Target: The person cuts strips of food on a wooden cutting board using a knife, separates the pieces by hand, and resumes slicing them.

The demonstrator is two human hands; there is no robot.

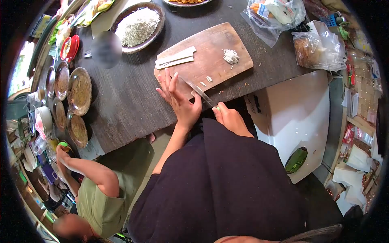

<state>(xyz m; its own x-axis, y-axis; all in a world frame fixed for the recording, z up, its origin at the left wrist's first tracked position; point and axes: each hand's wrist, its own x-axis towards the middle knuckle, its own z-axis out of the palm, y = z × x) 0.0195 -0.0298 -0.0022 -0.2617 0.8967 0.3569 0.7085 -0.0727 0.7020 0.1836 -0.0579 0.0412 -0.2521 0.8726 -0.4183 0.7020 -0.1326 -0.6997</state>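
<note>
My right hand grips a knife by its handle, a bit of green showing at the fingers. The blade lies slantwise over the near edge of a wooden cutting board. My left hand is beside the blade, fingers stretched out and apart at the board's near left edge; a small pale piece shows by its thumb. Flat pale strips lie at the board's left. A little heap of thin white shreds sits at its right, and a few short cut sticks are near the blade.
A bowl of white shreds stands behind the board. Several brown plates line the table's left end, near a person in a green shirt. Plastic bags lie at the right. Below the table edge is a white surface with a green leafy item.
</note>
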